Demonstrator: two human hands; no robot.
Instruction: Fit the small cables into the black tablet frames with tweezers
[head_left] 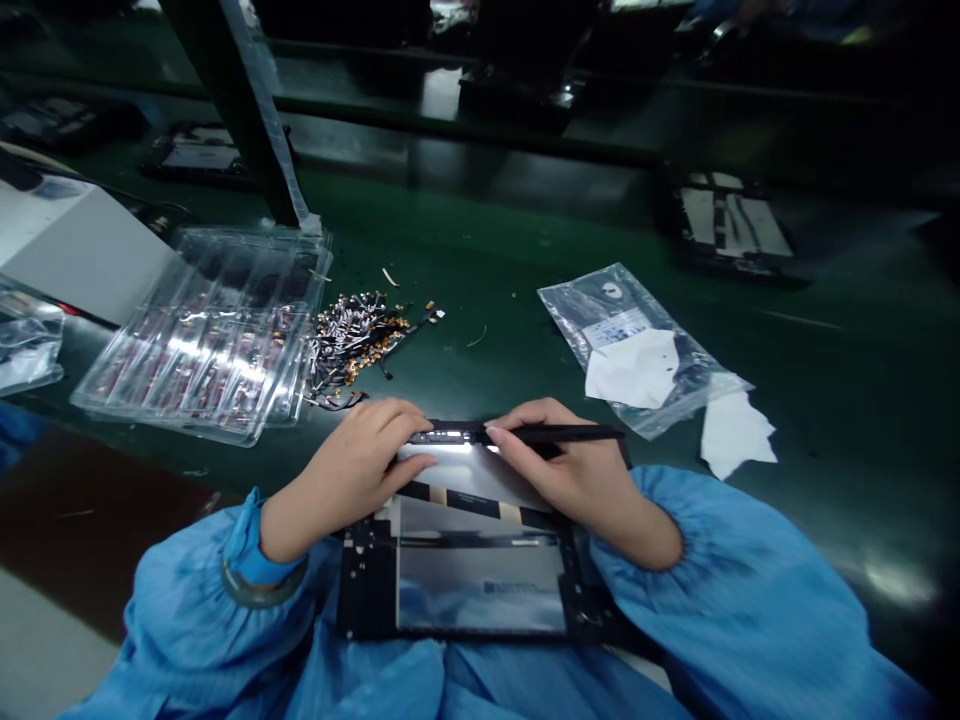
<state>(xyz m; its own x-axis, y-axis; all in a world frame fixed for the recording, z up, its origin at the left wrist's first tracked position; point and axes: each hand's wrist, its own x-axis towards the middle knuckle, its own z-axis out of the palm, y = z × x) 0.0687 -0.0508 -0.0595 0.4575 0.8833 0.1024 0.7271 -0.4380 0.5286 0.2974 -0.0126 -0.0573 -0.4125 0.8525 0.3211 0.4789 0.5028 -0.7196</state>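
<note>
Close to my body lies an opened tablet [480, 590], with flat silvery panels in a black frame and its far edge tilted up. My left hand [360, 460] pinches the left part of that far edge, thumb on the near side and fingers over the top. In my right hand [574, 465] is a slim black tool that looks like tweezers [585, 433], lying along the top edge. Its tip, by my thumb and forefinger, is partly hidden. A lit strip with small parts [450, 436] shows on the edge between my hands.
A heap of small flex cables [360, 345] lies beyond my left hand, beside stacked clear plastic trays [202, 340]. To the right are a clear bag [570, 300] and torn white paper [739, 430]. Other devices [735, 222] sit farther back; a post [247, 110] rises at left.
</note>
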